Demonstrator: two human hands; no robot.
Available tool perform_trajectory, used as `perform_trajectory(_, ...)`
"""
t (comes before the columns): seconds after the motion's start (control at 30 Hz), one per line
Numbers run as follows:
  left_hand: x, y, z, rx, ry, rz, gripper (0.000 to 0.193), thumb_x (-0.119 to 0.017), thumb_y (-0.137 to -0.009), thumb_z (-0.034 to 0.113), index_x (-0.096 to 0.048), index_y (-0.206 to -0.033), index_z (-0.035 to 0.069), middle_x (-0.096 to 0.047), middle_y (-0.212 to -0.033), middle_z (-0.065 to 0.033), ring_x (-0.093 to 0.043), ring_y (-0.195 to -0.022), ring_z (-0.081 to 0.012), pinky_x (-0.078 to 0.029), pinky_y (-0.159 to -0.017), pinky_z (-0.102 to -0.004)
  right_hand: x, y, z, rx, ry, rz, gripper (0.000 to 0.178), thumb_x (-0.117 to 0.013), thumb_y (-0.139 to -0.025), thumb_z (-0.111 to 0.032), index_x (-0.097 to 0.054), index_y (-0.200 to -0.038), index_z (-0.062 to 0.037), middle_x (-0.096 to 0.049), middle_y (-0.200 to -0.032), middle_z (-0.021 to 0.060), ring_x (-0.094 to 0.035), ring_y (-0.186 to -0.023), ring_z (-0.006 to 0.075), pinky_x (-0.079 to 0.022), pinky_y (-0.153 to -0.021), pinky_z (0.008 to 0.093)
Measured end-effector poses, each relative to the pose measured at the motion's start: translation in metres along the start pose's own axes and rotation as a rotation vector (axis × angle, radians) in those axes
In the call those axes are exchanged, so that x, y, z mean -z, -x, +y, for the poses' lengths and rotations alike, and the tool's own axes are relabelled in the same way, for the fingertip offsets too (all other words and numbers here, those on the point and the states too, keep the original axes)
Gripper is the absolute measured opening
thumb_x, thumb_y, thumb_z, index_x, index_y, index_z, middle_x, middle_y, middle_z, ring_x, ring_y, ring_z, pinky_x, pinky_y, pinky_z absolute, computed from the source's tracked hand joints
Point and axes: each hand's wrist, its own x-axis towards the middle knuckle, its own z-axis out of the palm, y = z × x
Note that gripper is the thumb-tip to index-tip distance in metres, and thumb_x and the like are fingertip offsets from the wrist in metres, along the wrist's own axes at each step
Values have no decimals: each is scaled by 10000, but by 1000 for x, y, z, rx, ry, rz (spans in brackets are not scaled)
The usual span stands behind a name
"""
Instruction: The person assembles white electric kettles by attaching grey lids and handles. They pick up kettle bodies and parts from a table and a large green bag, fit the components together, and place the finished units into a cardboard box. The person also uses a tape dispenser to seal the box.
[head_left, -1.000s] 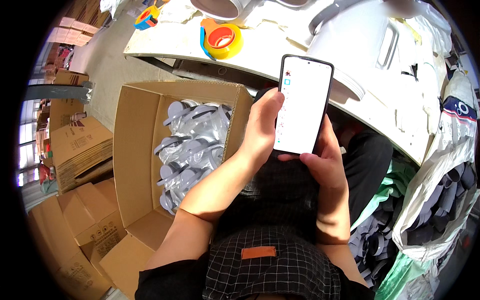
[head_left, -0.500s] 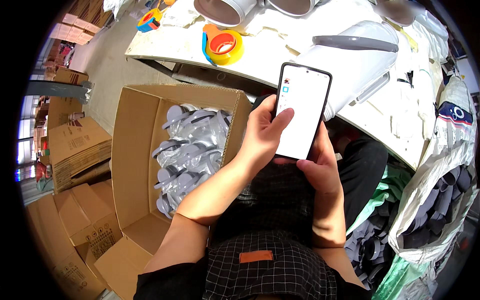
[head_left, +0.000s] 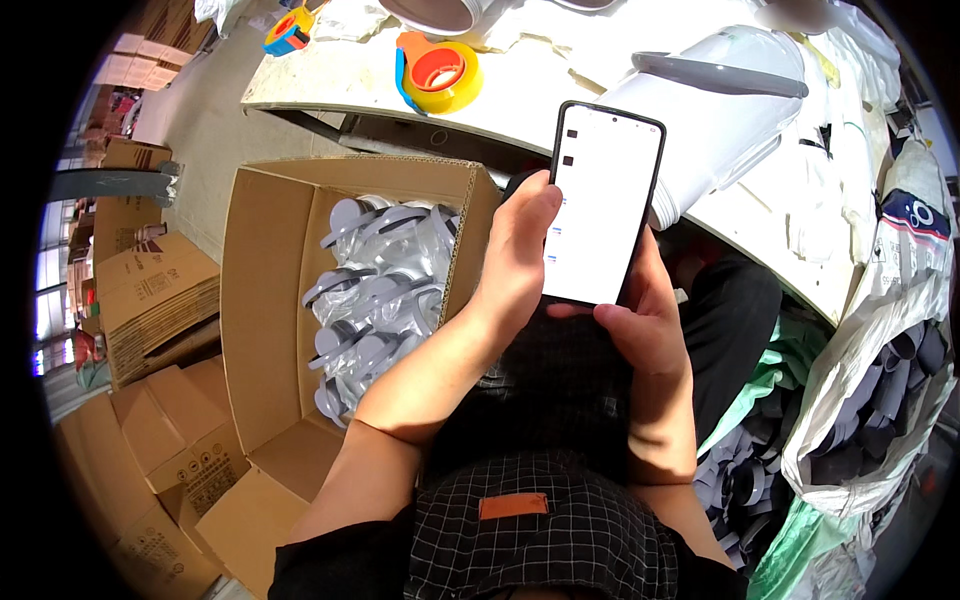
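One phone (head_left: 607,190), its screen (head_left: 600,240) marks illegible, is pinched over the lap (head_left: 565,370) by the left hand (head_left: 520,245) at its left edge and the right hand (head_left: 650,325) at its lower right corner, both partly hidden, two tape dispensers (head_left: 462,88) beyond.

Both hands hold a phone (head_left: 603,210) upright above the lap, its bright screen facing up: the left hand (head_left: 518,245) grips the left edge, the right hand (head_left: 650,318) the lower right corner. Just left stands an open box (head_left: 268,310) with grey-topped pieces (head_left: 385,290) in clear wrap. Beyond, on a white table (head_left: 335,82), lie a yellow tape roll (head_left: 464,92) in a dispenser, a smaller dispenser (head_left: 288,33) and a white jug (head_left: 690,130), partly behind the phone. At right, a sack (head_left: 822,440) holds dark grey parts (head_left: 885,400).
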Motion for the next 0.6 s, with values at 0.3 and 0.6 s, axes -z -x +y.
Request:
perform_trajectory(0.3, 1, 0, 1, 24, 6, 17, 382, -423, -1064, 335, -603, -1135, 5, -645, -961, -42, -596, -871, -88, -478, -774, -252, -4, -1, 0, -41, 79, 73, 959, -582, -763, 40, -139, -1610, -35, -487, -1473, 202, -584, -1287, 355, -616, -912, 493)
perform_trajectory(0.6, 4, 0, -2, -11, -48, 35, 438, -400, -1062, 385, -608, -1103, 3, -648, -948, -49, -602, -855, -99, -480, -761, -259, -1, -2, 1, -16, -1, 24, 901, -564, -781, 91, -171, -1584, -11, -499, -1442, 177, -594, -1262, 307, -609, -928, 464)
